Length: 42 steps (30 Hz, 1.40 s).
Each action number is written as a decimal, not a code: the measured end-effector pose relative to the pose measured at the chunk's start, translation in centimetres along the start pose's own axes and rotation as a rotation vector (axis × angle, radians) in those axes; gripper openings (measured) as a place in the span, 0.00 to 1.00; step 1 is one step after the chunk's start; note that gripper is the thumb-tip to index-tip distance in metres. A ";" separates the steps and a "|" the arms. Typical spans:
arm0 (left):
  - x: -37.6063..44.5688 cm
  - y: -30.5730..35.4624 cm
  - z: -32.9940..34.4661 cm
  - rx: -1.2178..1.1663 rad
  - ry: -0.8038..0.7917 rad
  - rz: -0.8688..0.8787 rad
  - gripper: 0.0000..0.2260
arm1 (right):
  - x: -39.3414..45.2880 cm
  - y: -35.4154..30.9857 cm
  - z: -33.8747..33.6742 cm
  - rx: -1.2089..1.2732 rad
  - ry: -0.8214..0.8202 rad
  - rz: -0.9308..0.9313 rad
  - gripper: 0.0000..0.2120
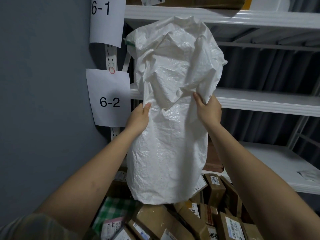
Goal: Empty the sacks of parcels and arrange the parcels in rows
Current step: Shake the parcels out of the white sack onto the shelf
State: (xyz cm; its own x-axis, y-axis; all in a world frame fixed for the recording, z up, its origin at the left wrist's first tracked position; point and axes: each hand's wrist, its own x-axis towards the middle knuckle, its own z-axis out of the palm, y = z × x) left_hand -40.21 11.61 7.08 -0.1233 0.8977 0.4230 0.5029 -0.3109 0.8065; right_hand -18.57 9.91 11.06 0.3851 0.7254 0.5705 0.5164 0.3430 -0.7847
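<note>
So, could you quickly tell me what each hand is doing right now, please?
Left hand: gripping the left side of the white sack.
Right hand: gripping the sack's right side.

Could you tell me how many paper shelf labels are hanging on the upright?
2: the 6-1 label at top left, and the 6-2 label below it, beside the left hand. Others may lie outside the frame.
</note>
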 end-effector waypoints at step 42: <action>0.9 4.4 -11.4 -0.560 0.214 -0.185 0.31 | -2.3 -6.5 -0.6 0.796 -0.403 0.294 0.16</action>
State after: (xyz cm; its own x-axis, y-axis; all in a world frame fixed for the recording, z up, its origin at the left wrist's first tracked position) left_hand -47.85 7.48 15.74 -0.3631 0.8881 0.2818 -0.0607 -0.3243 0.9440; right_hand -22.38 5.69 15.01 0.0462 0.9488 0.3126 -0.2922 0.3120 -0.9040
